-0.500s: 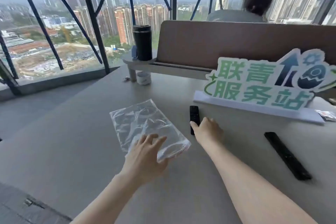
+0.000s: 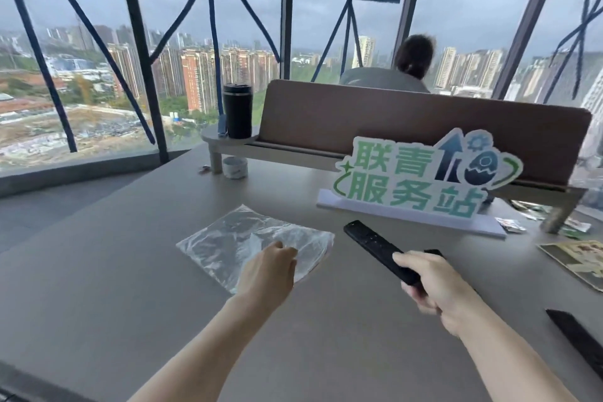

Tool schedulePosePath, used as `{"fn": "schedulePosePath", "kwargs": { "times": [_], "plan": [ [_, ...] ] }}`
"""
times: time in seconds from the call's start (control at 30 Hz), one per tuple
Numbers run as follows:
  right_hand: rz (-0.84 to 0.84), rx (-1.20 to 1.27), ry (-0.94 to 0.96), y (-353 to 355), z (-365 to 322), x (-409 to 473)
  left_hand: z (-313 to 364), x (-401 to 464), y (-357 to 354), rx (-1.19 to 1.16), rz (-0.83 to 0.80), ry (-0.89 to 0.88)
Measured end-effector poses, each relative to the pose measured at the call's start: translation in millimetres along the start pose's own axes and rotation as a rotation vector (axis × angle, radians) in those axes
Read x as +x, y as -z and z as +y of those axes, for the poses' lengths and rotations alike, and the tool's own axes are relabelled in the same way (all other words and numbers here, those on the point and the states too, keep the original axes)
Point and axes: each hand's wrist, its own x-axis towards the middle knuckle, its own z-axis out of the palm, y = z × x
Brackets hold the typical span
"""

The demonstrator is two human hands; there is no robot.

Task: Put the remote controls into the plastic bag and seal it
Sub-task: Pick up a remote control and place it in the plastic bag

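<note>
A clear plastic bag (image 2: 241, 238) lies flat on the grey table (image 2: 98, 271). My left hand (image 2: 269, 271) rests on the bag's near right edge, fingers curled onto the plastic. My right hand (image 2: 434, 287) grips a slim black remote control (image 2: 372, 245) by its near end and holds it above the table, its far end pointing toward the bag's right corner. A second black remote control (image 2: 577, 336) lies on the table at the right edge. Something small and dark (image 2: 434, 252) shows just behind my right hand; I cannot tell what it is.
A green and white sign (image 2: 421, 179) stands behind the remotes. Further back a raised shelf (image 2: 228, 140) carries a black tumbler (image 2: 237, 114), with a white cup (image 2: 235, 167) beneath. Papers and packets (image 2: 577, 258) lie at the right. A person (image 2: 408, 65) sits beyond the brown divider.
My right hand has picked up the remote that lay beside the bag and lifted it off the table. My left hand has curled onto the bag's edge. The camera has tilted up.
</note>
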Motion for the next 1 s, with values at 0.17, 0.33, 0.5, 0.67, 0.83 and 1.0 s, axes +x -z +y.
{"fn": "schedulePosePath", "kwargs": {
  "times": [0.17,0.33,0.5,0.67,0.83,1.0],
  "plan": [
    [-0.111,-0.075,-0.080,35,9,-42,69,6,-10,-0.058,-0.012,-0.080],
    [-0.070,-0.068,-0.073,13,22,-30,122,-3,-22,-0.216,-0.017,-0.107],
    [0.163,0.043,0.009,39,43,-29,136,-2,-35,-0.242,0.007,-0.096],
    [0.591,-0.440,-0.016,106,82,-7,140,-3,-42,-0.246,0.007,-0.068],
    [0.537,-0.817,-0.088,103,101,27,144,-8,-46,-0.265,0.012,-0.091],
    [0.393,-0.676,-0.138,111,101,29,142,-8,-48,-0.292,0.012,-0.079]
  ]
}}
